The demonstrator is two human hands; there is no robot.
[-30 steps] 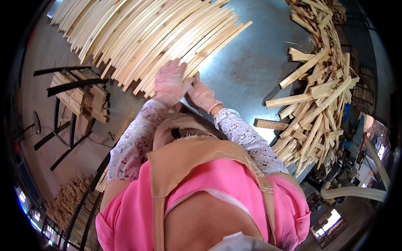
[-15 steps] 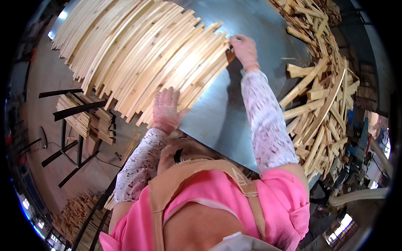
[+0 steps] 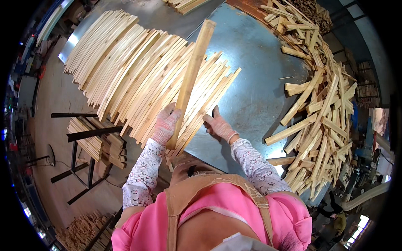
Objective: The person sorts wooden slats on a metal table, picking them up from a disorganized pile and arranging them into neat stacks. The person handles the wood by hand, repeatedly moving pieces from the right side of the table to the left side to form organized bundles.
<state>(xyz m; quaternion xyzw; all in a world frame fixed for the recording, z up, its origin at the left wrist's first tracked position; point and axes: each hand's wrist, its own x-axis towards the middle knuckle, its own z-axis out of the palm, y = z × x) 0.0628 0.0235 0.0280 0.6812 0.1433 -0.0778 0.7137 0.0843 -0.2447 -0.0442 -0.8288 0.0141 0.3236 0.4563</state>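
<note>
A long wooden strip (image 3: 193, 71) rises at a slant above a row of similar strips. My left hand (image 3: 167, 121), in a pale glove, is closed round its lower part. The row of light wooden strips (image 3: 138, 71) lies side by side on a grey metal table (image 3: 247, 54), with uneven ends. Just right of the row's near right end is my right hand (image 3: 218, 126), gloved too. Its thumb and forefinger are apart, with no strip between them; the other fingers are partly hidden. A dark patch shows at one fingertip.
A jumbled heap of wood pieces (image 3: 322, 125) covers the table's right side. More strips (image 3: 186, 5) lie at the far edge. Left of the table, a black metal stand (image 3: 86, 167) holds stacked wood (image 3: 100, 144). Another wood pile (image 3: 83, 230) is at lower left.
My left hand, flat on the row before, now grips a raised strip. My right hand has come from the row's far right end back toward me. The view has shifted slightly.
</note>
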